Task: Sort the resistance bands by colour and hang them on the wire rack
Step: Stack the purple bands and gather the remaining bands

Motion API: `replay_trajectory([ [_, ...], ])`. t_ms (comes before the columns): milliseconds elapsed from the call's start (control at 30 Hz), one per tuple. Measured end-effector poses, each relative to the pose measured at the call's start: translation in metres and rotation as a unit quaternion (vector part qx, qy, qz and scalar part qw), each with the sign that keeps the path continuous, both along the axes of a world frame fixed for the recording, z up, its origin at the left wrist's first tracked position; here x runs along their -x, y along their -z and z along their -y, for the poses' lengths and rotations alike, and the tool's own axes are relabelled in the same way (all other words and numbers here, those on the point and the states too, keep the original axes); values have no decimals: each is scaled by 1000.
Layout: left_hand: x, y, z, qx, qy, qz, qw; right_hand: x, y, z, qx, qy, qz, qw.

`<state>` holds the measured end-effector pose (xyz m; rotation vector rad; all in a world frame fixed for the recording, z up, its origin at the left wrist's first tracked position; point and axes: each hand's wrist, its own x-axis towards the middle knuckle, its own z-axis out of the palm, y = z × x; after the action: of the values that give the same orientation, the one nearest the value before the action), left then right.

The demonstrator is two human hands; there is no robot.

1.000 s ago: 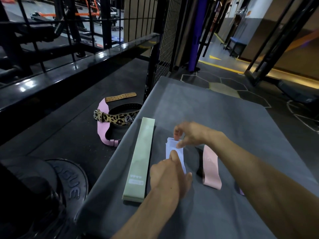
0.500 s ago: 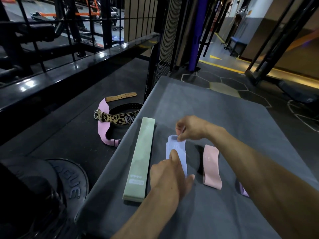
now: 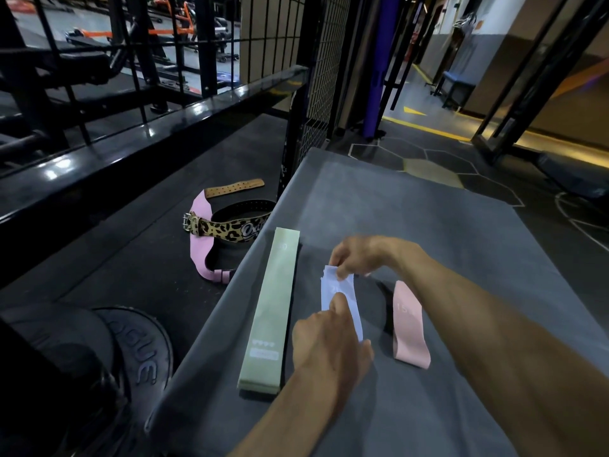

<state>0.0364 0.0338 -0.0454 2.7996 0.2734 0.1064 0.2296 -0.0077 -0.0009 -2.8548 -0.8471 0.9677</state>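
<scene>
A gym; weight plate [image 3: 131,354], lifting belt [image 3: 227,227]

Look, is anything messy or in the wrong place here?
Yes. A leopard-print belt and a pink belt lie in a tangle on the black floor mat beside the grey table. The green band, lilac band and pink band lie neatly side by side.

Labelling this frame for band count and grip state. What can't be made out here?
Head view only:
- Lavender band: near end covered by the left hand; its printed number partly hidden by a fingertip.
- Right hand: grip on the band's far end, fingertip contact unclear.
- Dark shape between the lavender and pink band: band or shadow, too dim.
- Green band: label print too small.
- Wire rack: hooks not visible.
</scene>
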Motion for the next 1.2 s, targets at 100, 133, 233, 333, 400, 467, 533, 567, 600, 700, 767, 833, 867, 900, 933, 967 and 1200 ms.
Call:
replay_trajectory([
  [100, 0, 2, 0, 6, -2, 8, 1000, -3, 1, -3, 3, 27, -29, 999],
  [133, 0, 2, 0, 6, -4, 9, 1000, -3, 2, -4, -1, 39, -44, 998],
  [233, 0, 3, 1, -3, -4, 9, 1000, -4, 4, -4, -16, 60, -78, 995],
  [333, -1, 4, 0, -3, -1, 9, 1000, -5, 6, 0, -38, 67, -96, 992],
  [400, -1, 4, 0, 1, 1, 4, 1000, -6, 7, 3, -49, 66, -98, 992],
  [467, -1, 4, 0, 1, 4, 3, 1000, -6, 6, 6, -61, 69, -99, 991],
  [533, 0, 3, -1, 1, 6, 0, 1000, -6, 6, 7, -67, 70, -97, 991],
  [567, 0, 3, -1, 1, 7, -2, 1000, -6, 7, 6, -66, 70, -95, 991],
  [600, -1, 3, -1, 0, 7, -4, 1000, -6, 8, 5, -64, 71, -94, 991],
  [700, 0, 3, -1, -2, 5, -3, 1000, -5, 10, 2, -60, 75, -97, 991],
  [767, 0, 3, -1, 1, 6, 1, 1000, -3, 8, 0, -52, 86, -110, 989],
  [833, 1, 3, -1, 1, 6, 0, 1000, 1, 5, -2, -38, 100, -121, 987],
  [867, 1, 2, -1, 0, 5, 1, 1000, 2, 3, -3, -31, 104, -124, 986],
  [900, 1, 2, -1, -2, 4, 1, 1000, 3, 2, -4, -27, 105, -123, 986],
  [933, 1, 3, -1, -3, 3, 0, 1000, 4, 2, -5, -25, 103, -121, 987],
  [967, 1, 3, -1, -4, 3, -1, 1000, 4, 1, -6, -26, 99, -118, 988],
  [1200, 2, 2, -1, 1, -1, -4, 1000, 0, -2, 2, -52, 82, -125, 987],
])
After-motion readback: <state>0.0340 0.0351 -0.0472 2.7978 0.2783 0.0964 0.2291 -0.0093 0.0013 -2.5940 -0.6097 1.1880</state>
